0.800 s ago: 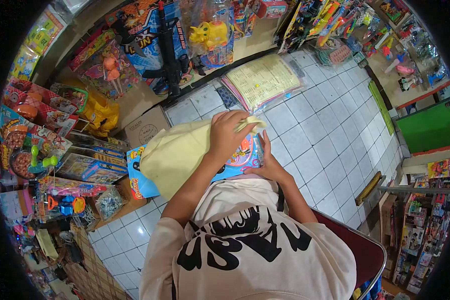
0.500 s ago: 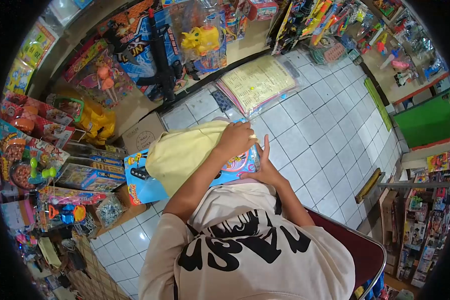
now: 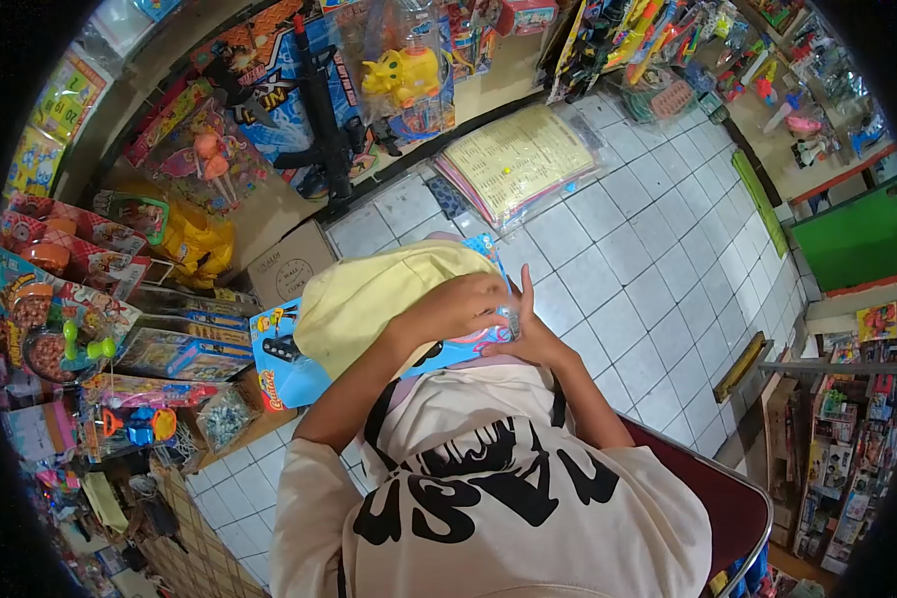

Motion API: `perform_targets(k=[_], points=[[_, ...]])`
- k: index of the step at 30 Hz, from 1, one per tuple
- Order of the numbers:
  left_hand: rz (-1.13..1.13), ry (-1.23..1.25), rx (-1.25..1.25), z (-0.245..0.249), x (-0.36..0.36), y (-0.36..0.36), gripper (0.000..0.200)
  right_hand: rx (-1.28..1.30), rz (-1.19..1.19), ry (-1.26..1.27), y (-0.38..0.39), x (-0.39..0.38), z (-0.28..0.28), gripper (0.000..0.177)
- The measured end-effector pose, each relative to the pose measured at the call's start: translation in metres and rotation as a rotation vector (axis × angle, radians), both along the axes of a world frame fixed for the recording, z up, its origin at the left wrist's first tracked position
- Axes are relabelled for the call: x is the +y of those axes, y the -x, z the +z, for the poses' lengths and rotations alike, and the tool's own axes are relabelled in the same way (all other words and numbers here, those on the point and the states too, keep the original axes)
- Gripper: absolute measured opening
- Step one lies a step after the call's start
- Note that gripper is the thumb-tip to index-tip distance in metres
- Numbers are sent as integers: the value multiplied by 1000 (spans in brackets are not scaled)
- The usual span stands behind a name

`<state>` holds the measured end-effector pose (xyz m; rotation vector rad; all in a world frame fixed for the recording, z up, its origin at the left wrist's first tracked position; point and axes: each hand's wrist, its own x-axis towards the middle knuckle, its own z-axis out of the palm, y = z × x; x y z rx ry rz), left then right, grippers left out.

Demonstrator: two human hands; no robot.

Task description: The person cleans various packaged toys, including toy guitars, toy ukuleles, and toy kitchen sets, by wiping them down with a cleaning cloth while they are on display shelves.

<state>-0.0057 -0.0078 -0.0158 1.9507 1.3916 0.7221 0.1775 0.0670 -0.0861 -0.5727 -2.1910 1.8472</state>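
A flat blue toy package with "Guitar" lettering lies across my lap. A pale yellow cloth is spread over much of it, hiding most of its printed face. My left hand is closed on the cloth near the package's right end, fingers curled downward and partly hidden. At that same end, my right hand grips the package edge, its thumb lying on the front and a finger sticking up beside the edge.
Stacked sheets in plastic lie on the tiled floor ahead. Hanging toys, including a black toy gun, line the wall. Boxed toys stand at left, near a cardboard box. A red chair is beneath me.
My left hand has shifted slightly back toward my body, its fingers now more curled over the cloth. The right hand keeps its place on the package edge.
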Motion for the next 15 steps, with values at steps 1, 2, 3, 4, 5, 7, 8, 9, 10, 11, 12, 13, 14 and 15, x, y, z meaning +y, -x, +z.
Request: perform_targets(k=[1, 2, 3, 4, 5, 7, 8, 9, 10, 11, 12, 13, 14, 15], points=[[121, -91, -32, 0, 1, 0, 30, -12, -4, 18, 0, 1, 0, 140], [243, -181, -64, -2, 2, 0, 33, -25, -6, 38, -1, 2, -1, 140], [366, -272, -97, -5, 3, 1, 36, -21, -4, 3, 0, 2, -2, 140], [383, -245, -5, -11, 4, 2, 36, -17, -2, -31, 2, 2, -4, 140], [395, -219, 89, -18, 6, 4, 36, -14, 1, -64, 2, 2, -5, 140], [400, -224, 246, -40, 13, 3, 35, -4, 0, -61, 3, 1, -5, 140], [363, -233, 287, -47, 16, -1, 33, -2, -3, -58, 2, 1, -5, 140], [323, -240, 327, -49, 16, -6, 31, -18, -6, -76, 1, 1, -4, 140], [284, -245, 365, -51, 16, -11, 30, -34, -9, -92, 1, 1, -3, 140], [237, -253, 420, -53, 13, -16, 27, -52, -10, -105, -1, 0, -2, 140], [192, -261, 478, -51, 11, -20, 25, -50, -18, -78, -2, -1, -4, 141], [147, -269, 537, -48, 8, -22, 23, -47, -24, -50, -2, -1, -7, 141], [111, -275, 480, -45, 5, -22, 19, -44, -30, -23, -2, -2, -9, 141], [120, -273, 444, -42, 2, -22, 17, -36, -25, -39, -2, -2, -8, 142]])
